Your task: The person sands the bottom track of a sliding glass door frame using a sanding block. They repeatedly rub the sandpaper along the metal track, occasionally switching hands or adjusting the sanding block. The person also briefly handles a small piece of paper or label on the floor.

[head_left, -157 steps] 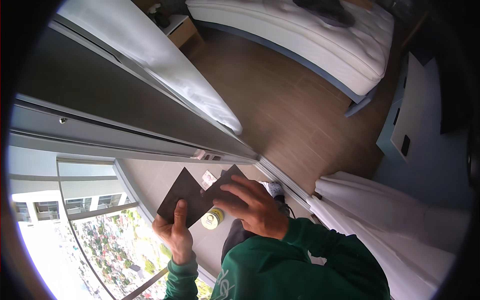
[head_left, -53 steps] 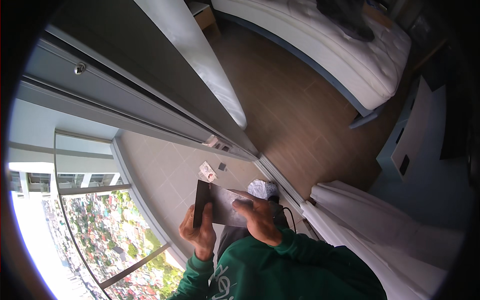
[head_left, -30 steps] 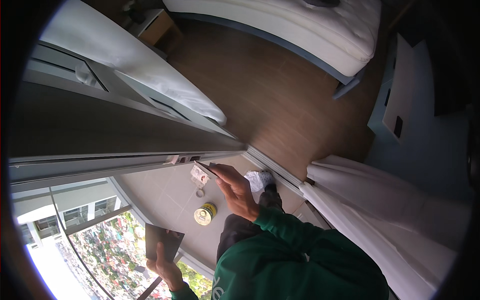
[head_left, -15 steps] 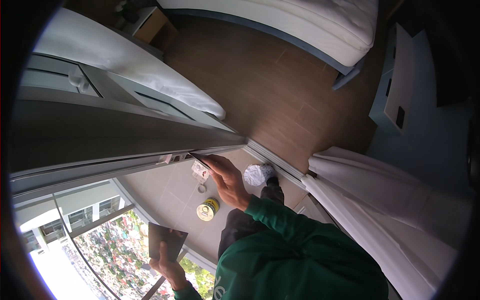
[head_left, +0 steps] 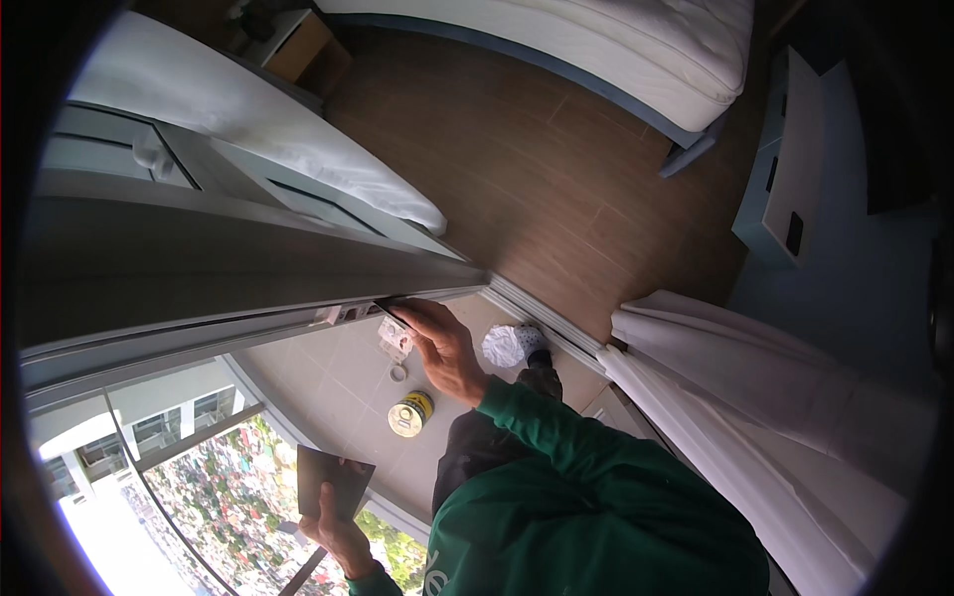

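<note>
My left hand point(head_left: 338, 536) is closed on a dark, flat, four-sided plate point(head_left: 331, 481), its thumb lying across the face. The plate is held up in front of the glazing at lower left. My right hand point(head_left: 442, 348) is closed on a thin dark flat blade point(head_left: 391, 313), mostly hidden by the fingers. That blade meets the edge of the grey door frame point(head_left: 248, 293). A pale, patterned strip point(head_left: 348, 314) shows on the frame beside the blade's tip.
On the tiled floor below stand a yellow and black can point(head_left: 409, 414), a tape roll point(head_left: 398, 373) and a printed packet point(head_left: 396, 339). My foot in a white cover point(head_left: 507, 346) is near the door track point(head_left: 542, 323). Curtains point(head_left: 715, 397) hang right; a bed point(head_left: 596, 60) stands beyond.
My right hand has shifted very slightly, with its blade still at the frame edge. The plate in my left hand stays almost in place.
</note>
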`<state>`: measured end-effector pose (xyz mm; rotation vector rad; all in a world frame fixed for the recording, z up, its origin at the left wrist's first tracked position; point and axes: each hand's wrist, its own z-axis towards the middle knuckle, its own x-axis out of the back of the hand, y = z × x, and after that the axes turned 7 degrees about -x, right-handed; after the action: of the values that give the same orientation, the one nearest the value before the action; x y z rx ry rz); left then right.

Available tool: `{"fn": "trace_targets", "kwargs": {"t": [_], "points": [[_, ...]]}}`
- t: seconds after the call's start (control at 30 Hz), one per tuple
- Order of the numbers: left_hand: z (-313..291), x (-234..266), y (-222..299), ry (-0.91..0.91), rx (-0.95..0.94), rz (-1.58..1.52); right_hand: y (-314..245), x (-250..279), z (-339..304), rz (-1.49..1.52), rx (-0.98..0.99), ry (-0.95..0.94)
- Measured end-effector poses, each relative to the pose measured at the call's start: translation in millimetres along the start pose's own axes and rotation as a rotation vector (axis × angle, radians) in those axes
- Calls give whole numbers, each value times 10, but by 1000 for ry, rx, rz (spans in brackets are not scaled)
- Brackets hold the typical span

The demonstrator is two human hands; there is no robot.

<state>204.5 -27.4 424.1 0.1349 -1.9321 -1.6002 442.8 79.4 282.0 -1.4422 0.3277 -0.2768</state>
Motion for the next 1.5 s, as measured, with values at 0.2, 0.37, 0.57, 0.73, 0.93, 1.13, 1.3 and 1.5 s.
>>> {"fn": "trace_targets", "kwargs": {"t": [0.2,0.37,0.57,0.73,0.93,1.13,1.3,1.5], "points": [[-25,-94,64,-54,-9,-50,109,132,107,-12,32,-127],[12,-117,44,-76,-19,-25,134,309,42,91,-30,-137],[-11,-198,151,-122,7,-74,27,266,-139,31,-28,-86],[-17,-205,189,-157,43,-79,-46,99,-84,20,0,-36],[-3,-53,31,-123,61,-51,-92,26,-1,40,9,-27],[-2,-47,-15,-123,38,-77,-37,-28,17,40,18,-35],[0,-61,-4,-145,49,-73,40,156,172,4,57,-188],[14,-124,-7,-101,-3,-42,65,388,38,-10,29,-272]]}}
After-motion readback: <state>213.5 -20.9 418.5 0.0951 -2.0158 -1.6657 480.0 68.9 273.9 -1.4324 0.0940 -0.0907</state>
